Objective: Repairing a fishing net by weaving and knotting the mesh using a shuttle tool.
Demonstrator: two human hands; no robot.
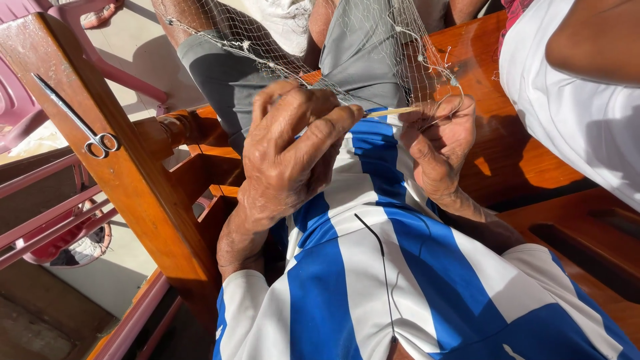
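My left hand [290, 150] is closed around the near end of a thin pale wooden netting needle [392, 111], pinched between thumb and forefinger. My right hand [441, 143] pinches the fine white fishing net [373, 40] and its thread at the needle's far tip. The net drapes up and away over my grey shorts [363, 60]. Both forearms come out of blue and white striped sleeves [373, 280].
A pair of scissors [77, 120] lies on the wooden armrest [113, 153] at left. Polished wooden seat [507, 153] at right. Another person in a white garment [573, 107] sits at upper right. A pink plastic chair [40, 80] stands at far left.
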